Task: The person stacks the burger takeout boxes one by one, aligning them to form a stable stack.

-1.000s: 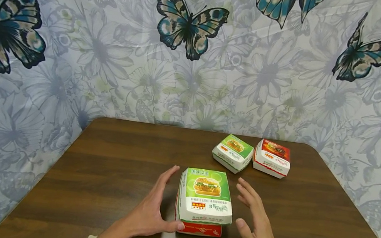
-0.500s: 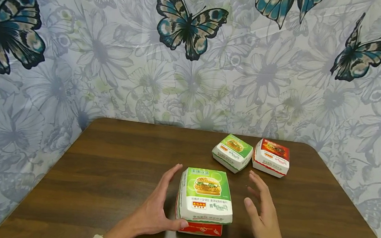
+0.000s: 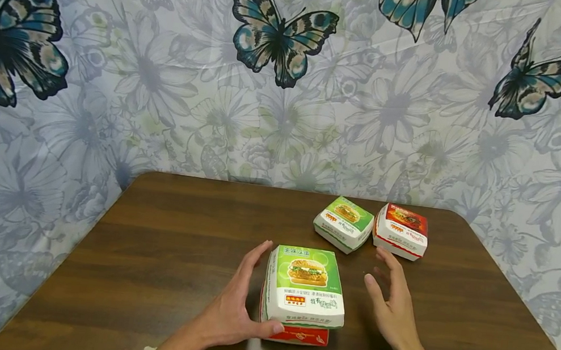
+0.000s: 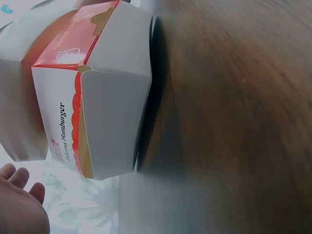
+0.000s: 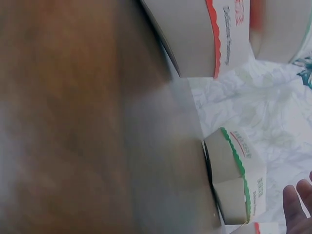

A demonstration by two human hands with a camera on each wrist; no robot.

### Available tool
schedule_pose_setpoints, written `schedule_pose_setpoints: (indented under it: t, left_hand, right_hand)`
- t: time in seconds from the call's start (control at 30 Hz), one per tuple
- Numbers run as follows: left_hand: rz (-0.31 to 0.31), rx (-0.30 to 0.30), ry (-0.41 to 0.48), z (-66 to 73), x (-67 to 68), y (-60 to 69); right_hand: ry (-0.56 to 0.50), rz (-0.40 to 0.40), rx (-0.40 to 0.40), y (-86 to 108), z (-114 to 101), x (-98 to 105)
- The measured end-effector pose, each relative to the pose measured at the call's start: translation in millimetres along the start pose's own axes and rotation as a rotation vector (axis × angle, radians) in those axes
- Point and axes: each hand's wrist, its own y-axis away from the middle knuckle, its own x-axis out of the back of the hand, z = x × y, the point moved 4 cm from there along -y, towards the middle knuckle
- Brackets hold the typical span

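In the head view, a green and white hamburger box [image 3: 307, 286] sits on top of a red and white hamburger box [image 3: 306, 335], near the middle of the table. At the stack's left side is my left hand [image 3: 229, 306], its fingers extended along that side and the thumb in front of the lower box. The left wrist view shows its fingertips [image 4: 19, 176] apart from the red hamburger box [image 4: 105, 87]. To the right of the stack my right hand [image 3: 392, 306] hovers with fingers loosely extended, holding nothing.
Farther back on the right, another green and white hamburger box [image 3: 343, 225] stands beside another red and white one [image 3: 401, 231]. Both lie beyond my right hand. The brown wooden table [image 3: 177, 232] ends at a butterfly-patterned cloth [image 3: 284, 135].
My right hand has moved away from the stack, to the right and toward the back boxes. My left hand has shifted slightly right, its thumb farther across the lower box's front. The boxes stay put.
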Motion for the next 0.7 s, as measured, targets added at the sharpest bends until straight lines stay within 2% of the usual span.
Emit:
schedule_pose_setpoints:
  t: [0.23, 0.5, 0.7]
  left_hand:
    - [-0.015, 0.035, -0.004, 1.7, -0.2, 1.0]
    - [-0.024, 0.003, -0.026, -1.3, -1.7, 2.0]
    - [-0.013, -0.010, -0.043, -1.9, -2.0, 1.9]
  right_hand:
    - [0.013, 0.024, -0.019, -6.9, 13, -1]
    - [0.074, 0.035, -0.109, -18.1, 34, -7]
    - [0.091, 0.029, -0.119, -28.9, 42, -13]
